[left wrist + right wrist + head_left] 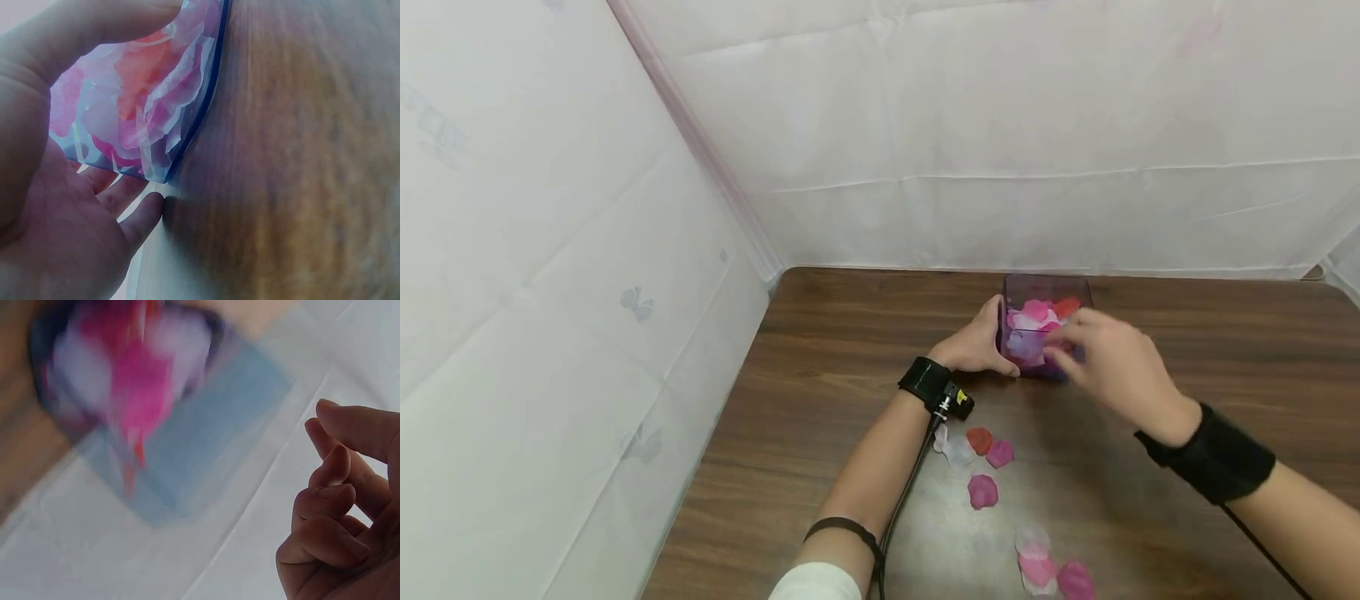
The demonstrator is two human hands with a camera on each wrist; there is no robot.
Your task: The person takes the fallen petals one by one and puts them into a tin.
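- Nearest to you, at the front edge of the wooden table [820, 333], a small group of loose petals [1048, 568] lies, pink and white ones together.
- A little farther, just beside your left forearm, a second group of petals [981, 462] lies on the wood: one red, two pink and one pale.
- A black cable runs along your left arm from the black wrist band [925, 381].
- Your left hand [976, 343] grips the clear box [1045, 327] from its left side. In the left wrist view the thumb lies over the top of the box wall and the fingers [140, 215] go under its lower corner, so the hand is clamped on the box.
- The clear box stands on the table, behind the loose petals and near the far edge. It is full of pink, white, lilac and red petals.
- Your right hand [1112, 358] is over the front right part of the box, blurred in the head view. In the right wrist view its fingers [331, 506] are loosely curled and hold nothing that you can see; they are apart from the box.
- Behind the table, white creased sheets [1000, 125] close the space at the back and at the left.
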